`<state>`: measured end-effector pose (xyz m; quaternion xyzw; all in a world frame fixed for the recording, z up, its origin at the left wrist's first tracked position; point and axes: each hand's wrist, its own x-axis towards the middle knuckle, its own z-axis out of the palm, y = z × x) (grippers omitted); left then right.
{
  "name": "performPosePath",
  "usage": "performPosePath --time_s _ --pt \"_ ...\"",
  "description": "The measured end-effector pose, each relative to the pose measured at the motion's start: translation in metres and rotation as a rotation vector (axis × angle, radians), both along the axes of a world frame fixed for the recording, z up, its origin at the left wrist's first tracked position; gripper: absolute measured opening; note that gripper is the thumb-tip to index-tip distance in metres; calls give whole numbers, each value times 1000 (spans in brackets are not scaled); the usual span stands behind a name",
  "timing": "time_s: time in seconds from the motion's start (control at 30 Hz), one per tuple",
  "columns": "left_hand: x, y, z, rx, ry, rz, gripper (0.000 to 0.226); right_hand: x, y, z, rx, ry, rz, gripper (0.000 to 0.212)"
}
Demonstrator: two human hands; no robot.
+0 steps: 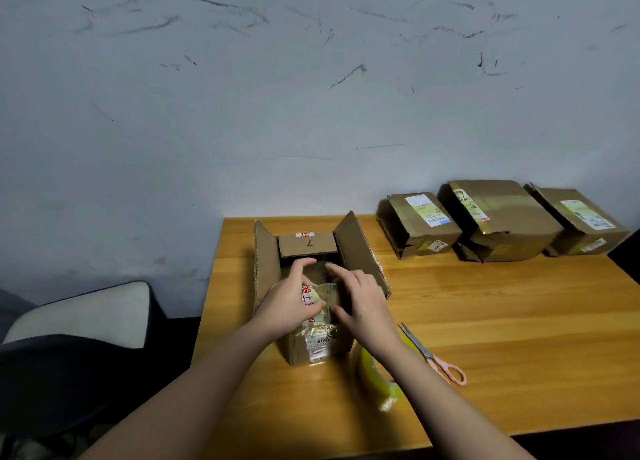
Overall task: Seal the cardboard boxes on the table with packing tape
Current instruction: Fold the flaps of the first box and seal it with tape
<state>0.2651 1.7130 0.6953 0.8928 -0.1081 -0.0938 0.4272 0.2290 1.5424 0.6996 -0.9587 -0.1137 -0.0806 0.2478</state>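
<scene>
Fingers of the left hand lay nearly straight over the near flap of the open box, tips reaching past the flap's far edge and thumb lying against crinkled old tape; nothing was gripped, only pressed. Right hand mirrored it: fingers extended, index tip at the flap's edge, thumb down on the same taped patch, holding nothing. Both hands met over the middle of the box top.

Open box stood at the left part of the wooden surface, near its back edge. Two side flaps stood upright, left and right; far flap folded inward, marked with a handwritten figure and a scrap of red-printed tape. Front face carried a white label and torn clear tape.

Roll of packing tape, yellowish, lay on the surface just right of the box, partly hidden under the right forearm. Scissors with pink handles lay just beyond it, blades pointing toward the box.

Three closed boxes sat in a row along the back right edge, touching or nearly so, each with a shipping label on top. Scuffed grey wall behind. Chair with pale cushion at left, off the surface.
</scene>
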Motion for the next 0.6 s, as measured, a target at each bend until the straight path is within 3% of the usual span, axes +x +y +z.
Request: performPosePath --time_s 0.23,0.6 --pt "-2 -9 -2 3 -30 159 56 -1 1 1 -16 -3 21 76" --pt "0 -7 7 -167 91 137 41 -1 4 -1 -28 -34 35 82"
